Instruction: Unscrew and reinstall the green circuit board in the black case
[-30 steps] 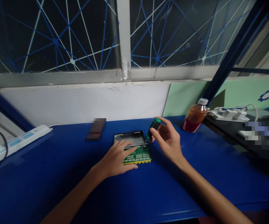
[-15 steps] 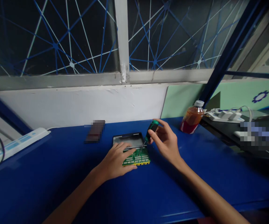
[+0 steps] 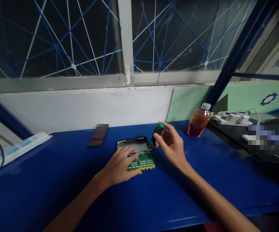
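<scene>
A green circuit board with a yellow front edge lies on the blue table in front of me. My left hand grips its left side, fingers over the top and thumb along the front edge. My right hand is closed round the green and black handle of a screwdriver. The screwdriver is tilted, its thin shaft pointing down to the board; whether the tip touches cannot be made out. Just behind the board sits a shallow black tray-like casing, partly covered by my left fingers.
A dark, partly blurred flat object lies behind on the left. Along the left edge runs a white power strip with a cable. A drink bottle stands at the back right, near another power strip.
Almost nothing differs. The view has shifted very slightly, and both hands keep their places at the board and screwdriver.
</scene>
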`<action>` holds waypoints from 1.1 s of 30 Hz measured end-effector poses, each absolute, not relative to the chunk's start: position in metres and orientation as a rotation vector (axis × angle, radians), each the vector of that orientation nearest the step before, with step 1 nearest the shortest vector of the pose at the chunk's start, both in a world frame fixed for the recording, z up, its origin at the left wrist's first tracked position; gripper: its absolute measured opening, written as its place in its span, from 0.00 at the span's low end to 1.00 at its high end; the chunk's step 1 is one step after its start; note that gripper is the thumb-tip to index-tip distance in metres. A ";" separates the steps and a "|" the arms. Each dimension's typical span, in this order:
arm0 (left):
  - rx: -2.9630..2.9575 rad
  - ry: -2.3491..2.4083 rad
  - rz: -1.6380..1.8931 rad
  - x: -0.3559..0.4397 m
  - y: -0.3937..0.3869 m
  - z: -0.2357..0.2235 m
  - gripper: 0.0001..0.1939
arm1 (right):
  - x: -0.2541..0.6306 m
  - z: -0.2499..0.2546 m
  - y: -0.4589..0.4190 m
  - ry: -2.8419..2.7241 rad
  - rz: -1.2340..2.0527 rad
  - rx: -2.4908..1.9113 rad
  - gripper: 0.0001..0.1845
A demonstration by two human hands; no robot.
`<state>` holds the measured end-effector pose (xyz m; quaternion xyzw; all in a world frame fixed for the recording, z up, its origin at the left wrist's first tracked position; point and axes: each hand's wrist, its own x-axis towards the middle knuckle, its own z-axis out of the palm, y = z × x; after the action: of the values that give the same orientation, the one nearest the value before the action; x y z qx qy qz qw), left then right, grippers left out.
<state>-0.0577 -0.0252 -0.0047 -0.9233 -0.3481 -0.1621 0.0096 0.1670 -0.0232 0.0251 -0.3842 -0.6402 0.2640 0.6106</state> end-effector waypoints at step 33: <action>-2.953 -1.080 -0.594 -0.057 -0.023 -0.009 0.31 | 0.136 0.031 -0.035 -1.780 0.260 -0.882 0.26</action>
<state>-0.0574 -0.0235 -0.0090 -0.9225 -0.3372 -0.1857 -0.0292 0.1364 -0.0350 0.0311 -0.3707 -0.7486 0.1094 0.5387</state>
